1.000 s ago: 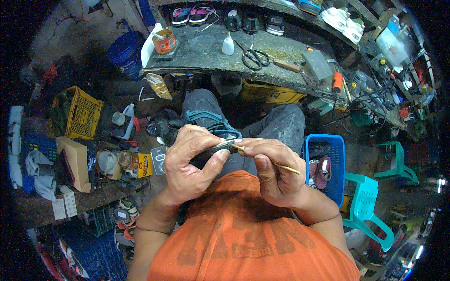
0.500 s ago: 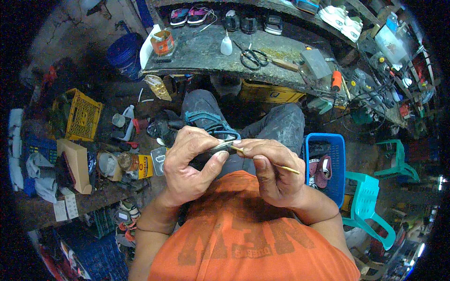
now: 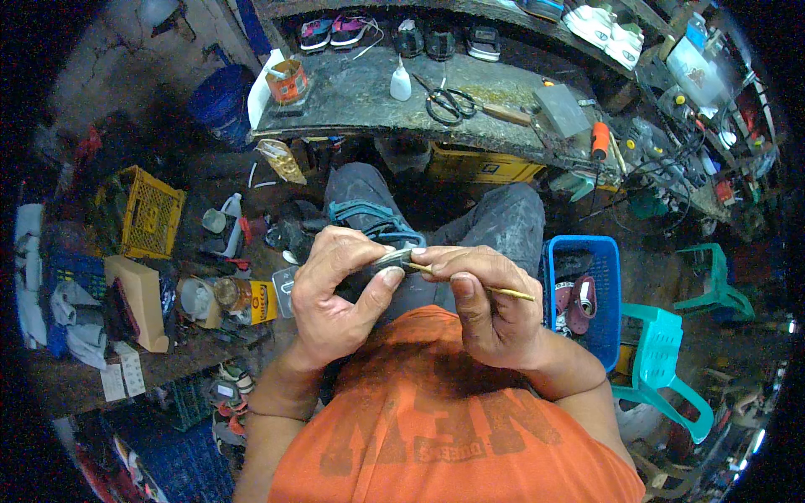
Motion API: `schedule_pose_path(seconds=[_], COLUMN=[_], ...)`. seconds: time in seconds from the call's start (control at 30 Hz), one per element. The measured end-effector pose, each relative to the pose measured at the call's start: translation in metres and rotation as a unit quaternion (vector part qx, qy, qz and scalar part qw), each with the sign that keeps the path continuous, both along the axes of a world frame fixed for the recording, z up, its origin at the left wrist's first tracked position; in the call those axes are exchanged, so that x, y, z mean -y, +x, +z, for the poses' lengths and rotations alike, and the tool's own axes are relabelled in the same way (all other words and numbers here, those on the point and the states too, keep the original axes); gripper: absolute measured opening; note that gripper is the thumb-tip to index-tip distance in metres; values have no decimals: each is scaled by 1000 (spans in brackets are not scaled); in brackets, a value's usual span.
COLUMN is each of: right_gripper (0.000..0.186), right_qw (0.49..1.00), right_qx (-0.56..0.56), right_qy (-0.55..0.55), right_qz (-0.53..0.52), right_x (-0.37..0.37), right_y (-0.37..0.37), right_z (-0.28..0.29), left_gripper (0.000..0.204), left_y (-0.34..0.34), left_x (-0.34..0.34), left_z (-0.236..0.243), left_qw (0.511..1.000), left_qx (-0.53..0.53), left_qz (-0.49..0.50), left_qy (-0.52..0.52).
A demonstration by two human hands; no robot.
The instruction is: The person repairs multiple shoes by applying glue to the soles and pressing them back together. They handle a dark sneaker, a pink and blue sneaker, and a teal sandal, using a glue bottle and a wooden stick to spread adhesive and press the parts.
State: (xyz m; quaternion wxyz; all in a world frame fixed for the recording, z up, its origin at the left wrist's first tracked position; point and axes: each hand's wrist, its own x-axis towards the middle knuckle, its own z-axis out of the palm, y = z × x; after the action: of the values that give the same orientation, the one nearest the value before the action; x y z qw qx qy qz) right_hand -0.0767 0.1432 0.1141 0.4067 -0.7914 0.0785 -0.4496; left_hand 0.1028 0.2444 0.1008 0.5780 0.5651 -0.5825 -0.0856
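My left hand [image 3: 340, 293] is closed round the near end of a dark sandal with teal straps [image 3: 369, 213], which rests against my left thigh. Thumb and fingers pinch the edge of its sole, where a pale layer shows. A thin yellowish stick [image 3: 516, 294] is pinched between the thumb and fingers of my right hand [image 3: 495, 306]. Its tip meets the sole edge beside my left thumb; whether it goes into a gap there I cannot tell. My fingers hide part of the sandal.
Ahead, a workbench [image 3: 352, 88] bears a white squeeze bottle [image 3: 401, 82], black scissors [image 3: 451, 106], an orange tin [image 3: 288, 82] and several shoes. At my right stand a blue basket [image 3: 616, 285] holding shoes and a green plastic stool [image 3: 658, 352]. A yellow crate [image 3: 155, 214] is at left.
The stick's tip has shifted slightly left along the sole edge, and its outer end sits a little lower in my right hand. Both hands keep their hold.
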Motion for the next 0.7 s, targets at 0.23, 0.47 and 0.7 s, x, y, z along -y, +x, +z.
schedule_pose_path(seconds=[0.23,0.47,0.7], right_gripper=[8,16,23], right_qw=[999,1000,984], right_qx=[44,6,94], right_qy=[-5,-3,148], right_qz=[-15,-6,11], right_x=[11,18,22], right_y=[17,15,9], right_z=[-7,-7,-12], left_gripper=[16,17,22], left_y=[3,6,10], left_x=[11,18,18], left_z=[3,3,6], left_qw=[999,999,997], left_qx=[-27,-20,-14], left_qz=[36,34,40], left_qy=[27,30,70])
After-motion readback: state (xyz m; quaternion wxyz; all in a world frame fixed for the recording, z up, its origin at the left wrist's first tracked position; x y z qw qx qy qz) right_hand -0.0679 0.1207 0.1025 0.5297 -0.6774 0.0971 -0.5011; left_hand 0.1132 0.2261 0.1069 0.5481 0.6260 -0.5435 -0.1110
